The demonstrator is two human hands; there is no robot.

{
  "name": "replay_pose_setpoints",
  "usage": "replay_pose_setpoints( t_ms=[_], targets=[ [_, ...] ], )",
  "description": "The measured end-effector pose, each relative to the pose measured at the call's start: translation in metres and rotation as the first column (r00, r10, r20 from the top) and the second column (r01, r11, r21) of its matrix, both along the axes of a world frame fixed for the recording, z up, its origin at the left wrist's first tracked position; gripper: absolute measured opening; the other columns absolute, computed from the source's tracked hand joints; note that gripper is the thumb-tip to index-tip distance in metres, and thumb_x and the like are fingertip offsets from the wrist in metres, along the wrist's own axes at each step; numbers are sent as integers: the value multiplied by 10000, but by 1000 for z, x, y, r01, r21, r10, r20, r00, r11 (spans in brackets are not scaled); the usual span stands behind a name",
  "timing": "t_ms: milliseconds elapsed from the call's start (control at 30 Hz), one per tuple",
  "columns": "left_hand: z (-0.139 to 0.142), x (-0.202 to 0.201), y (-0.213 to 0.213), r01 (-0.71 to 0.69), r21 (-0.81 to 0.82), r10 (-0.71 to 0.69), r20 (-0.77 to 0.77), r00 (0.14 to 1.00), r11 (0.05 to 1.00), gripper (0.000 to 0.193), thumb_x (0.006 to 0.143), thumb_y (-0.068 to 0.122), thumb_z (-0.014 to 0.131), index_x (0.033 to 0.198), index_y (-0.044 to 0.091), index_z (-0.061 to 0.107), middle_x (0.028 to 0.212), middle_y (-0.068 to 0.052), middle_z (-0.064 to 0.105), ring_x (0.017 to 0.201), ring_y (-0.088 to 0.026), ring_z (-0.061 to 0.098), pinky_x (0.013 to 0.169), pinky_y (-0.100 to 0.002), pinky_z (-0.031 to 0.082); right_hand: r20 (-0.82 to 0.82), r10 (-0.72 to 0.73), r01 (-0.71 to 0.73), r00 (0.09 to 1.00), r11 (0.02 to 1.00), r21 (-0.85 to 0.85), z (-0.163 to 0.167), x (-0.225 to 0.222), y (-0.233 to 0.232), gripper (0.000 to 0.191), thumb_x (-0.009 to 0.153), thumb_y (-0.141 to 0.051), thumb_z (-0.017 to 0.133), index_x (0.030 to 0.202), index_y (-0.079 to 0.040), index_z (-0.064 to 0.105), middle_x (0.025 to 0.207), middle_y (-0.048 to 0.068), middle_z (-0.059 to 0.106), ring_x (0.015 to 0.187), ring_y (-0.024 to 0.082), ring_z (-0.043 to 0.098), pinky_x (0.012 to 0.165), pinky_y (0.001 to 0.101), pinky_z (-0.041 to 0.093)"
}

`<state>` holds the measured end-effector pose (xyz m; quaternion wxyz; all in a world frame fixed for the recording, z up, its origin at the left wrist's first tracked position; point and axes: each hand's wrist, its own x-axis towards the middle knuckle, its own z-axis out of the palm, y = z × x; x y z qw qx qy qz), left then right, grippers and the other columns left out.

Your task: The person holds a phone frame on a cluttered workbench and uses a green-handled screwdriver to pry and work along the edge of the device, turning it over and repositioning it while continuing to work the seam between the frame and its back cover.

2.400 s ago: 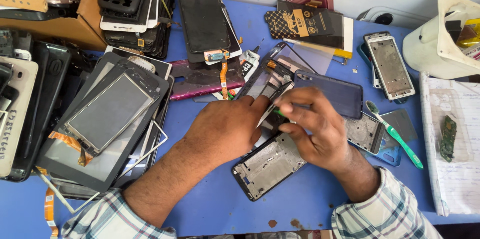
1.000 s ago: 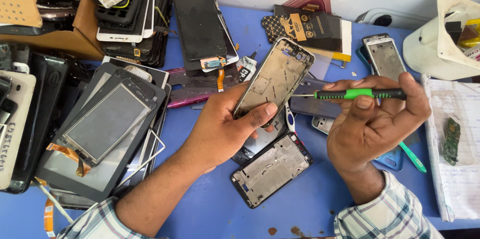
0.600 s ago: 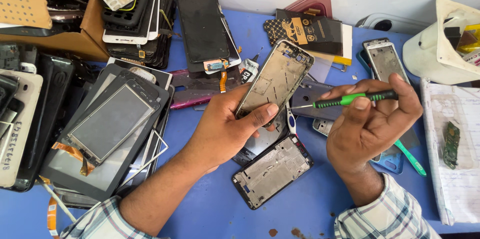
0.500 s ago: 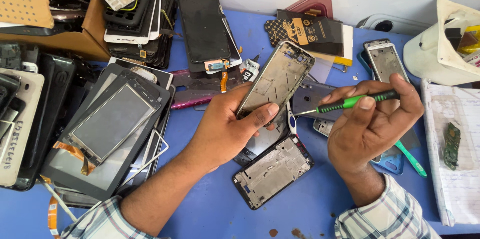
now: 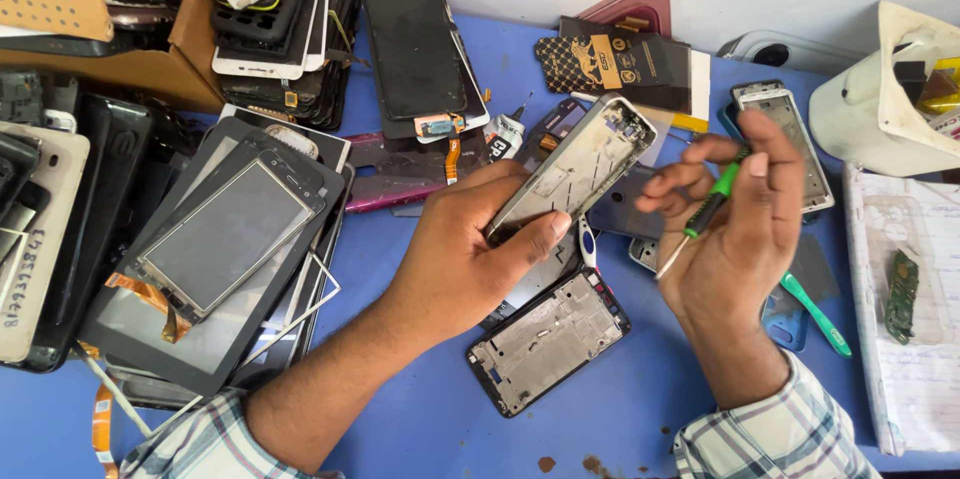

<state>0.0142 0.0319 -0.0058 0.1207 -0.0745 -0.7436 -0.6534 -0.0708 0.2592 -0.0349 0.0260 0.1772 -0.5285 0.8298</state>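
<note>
My left hand (image 5: 470, 254) grips a bare metal phone frame (image 5: 585, 164) by its lower end and holds it tilted above the blue table (image 5: 390, 409). To its right, my right hand (image 5: 740, 229) is closed around a green-handled screwdriver (image 5: 712, 201), whose thin metal tip points down and left, away from the frame. Below both hands, a second phone frame (image 5: 548, 339) with a dark rim lies flat on the table.
Stacked screens and a large tablet panel (image 5: 210, 259) fill the left side. A cardboard box (image 5: 150, 49) of parts stands at the back left. Behind the hands lie a black screen (image 5: 415, 44), another phone (image 5: 785, 139), a white tub (image 5: 880, 99), a green tool (image 5: 815, 314) and a notebook (image 5: 910, 339).
The left hand lifted the metal frame off the table. The right hand picked up the green screwdriver, held it level, then swung its tip downward and to the left.
</note>
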Motion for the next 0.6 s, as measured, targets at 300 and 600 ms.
replay_pose_setpoints(
  t_ms=[300, 600],
  targets=[
    [3, -1, 0, 4, 176, -24, 114, 993, 984, 203, 987, 184, 699, 1065, -3, 718, 877, 3, 613, 692, -39, 600, 591, -233, 500, -28, 170, -166, 985, 979, 117, 6, -2, -6, 605, 1012, -440, 674, 1406, -36, 456, 1243, 259, 622, 942, 322, 683, 784, 441, 605],
    [0, -1, 1, 23, 285, -71, 158, 985, 958, 230, 982, 202, 699, 1094, 2, 724, 902, -5, 658, 726, -45, 640, 633, -231, 536, -14, 238, -232, 971, 955, 186, -1, 6, -4, 345, 1180, -353, 527, 1206, -10, 508, 1113, 266, 708, 841, 321, 746, 769, 396, 618]
  ],
)
